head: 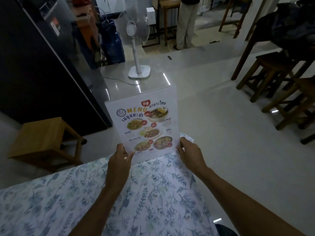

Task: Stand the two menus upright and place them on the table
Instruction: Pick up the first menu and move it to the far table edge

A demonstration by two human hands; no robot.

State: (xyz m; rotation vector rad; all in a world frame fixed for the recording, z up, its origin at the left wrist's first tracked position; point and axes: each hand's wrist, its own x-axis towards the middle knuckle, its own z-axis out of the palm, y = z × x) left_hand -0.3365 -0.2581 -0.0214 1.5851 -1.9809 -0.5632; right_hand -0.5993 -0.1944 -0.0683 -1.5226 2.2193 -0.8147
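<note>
A white menu (144, 123) with food photos and the word MENU stands tilted at the far edge of the table (59, 201), which has a blue floral cloth. My left hand (121, 155) grips the menu's lower left corner. My right hand (187, 150) holds its lower right edge. A sliver of printed paper (187, 137) peeks out behind the menu by my right fingers; I cannot tell whether it is the second menu.
Beyond the table stand a light wooden stool (46, 140) at the left, a white pedestal fan (138, 48) on the tiled floor, a dark cabinet (34, 65) and dark wooden stools (281, 86) at the right. A person's legs (185, 23) show at the back.
</note>
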